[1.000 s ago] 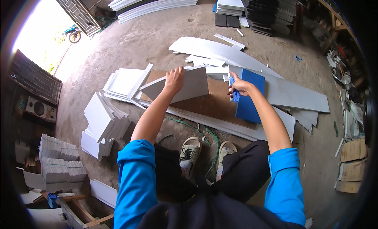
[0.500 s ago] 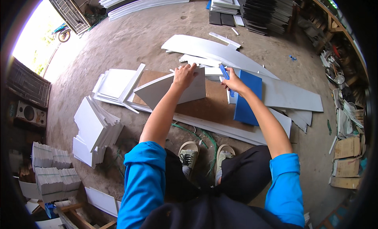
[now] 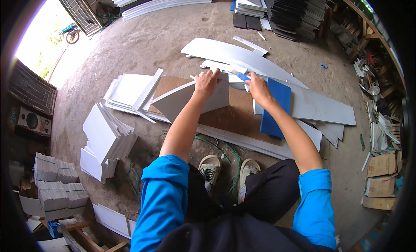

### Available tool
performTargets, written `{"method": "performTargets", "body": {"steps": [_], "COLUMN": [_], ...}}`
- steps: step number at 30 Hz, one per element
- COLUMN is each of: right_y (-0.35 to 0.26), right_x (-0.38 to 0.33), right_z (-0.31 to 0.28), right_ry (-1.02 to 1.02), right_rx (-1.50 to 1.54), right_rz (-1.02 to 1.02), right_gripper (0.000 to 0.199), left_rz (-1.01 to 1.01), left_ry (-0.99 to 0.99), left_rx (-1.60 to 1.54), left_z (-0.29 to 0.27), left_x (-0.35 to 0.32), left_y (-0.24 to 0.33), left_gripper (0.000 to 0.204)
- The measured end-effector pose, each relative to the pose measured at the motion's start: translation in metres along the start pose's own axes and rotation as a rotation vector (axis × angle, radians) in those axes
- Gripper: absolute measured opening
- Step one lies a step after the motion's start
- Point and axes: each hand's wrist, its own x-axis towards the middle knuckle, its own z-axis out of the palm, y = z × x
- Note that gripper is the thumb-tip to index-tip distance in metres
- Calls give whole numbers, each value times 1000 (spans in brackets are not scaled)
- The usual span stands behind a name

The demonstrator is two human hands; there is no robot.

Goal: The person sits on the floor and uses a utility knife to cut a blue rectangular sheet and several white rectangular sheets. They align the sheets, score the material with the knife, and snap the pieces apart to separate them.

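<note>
Plainly, both hands of the person are occupied above the floor. The left hand is closed over the upper edge of a white panel, which stands tilted, its lower part over a brown board. The right hand holds a slim blue-handled tool, gripped narrowly in the fingers, its pale tip pointing left toward the panel's upper right corner; whether the tip touches the panel cannot be told.

Just to the right of the panel, and apart from it, a flat blue block lies across the right end of the brown board, partly behind the right forearm. White boards show under the near edge of the brown board, and a long white sheet lies on the far side. Another long pale board reaches out to the right beyond the blue block. To the left lie flat white sheets, with a leaning pile of white pieces nearer the person.

Green cord trails on the floor between the person's shoes. At the near left stand tied white bundles; at the far right rises a tall dark stack.
</note>
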Motion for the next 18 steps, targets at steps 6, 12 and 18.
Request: {"method": "performTargets", "body": {"steps": [6,12,18], "right_y": [-17,-31,-36], "right_x": [0,-9,-13], "right_z": [0,21,23], "right_ry": [161,107,43], "right_rx": [-45,-16,-85], "right_rz": [-70,-26,-38], "right_gripper": [23,22,22], "left_rz": [-50,-64,-86], "left_ry": [118,141,178], "left_rx": [18,-8,-6], "left_z": [5,9,9], "left_x": [0,2,2], "left_y": [0,1,2], "left_gripper": [34,32,32]}}
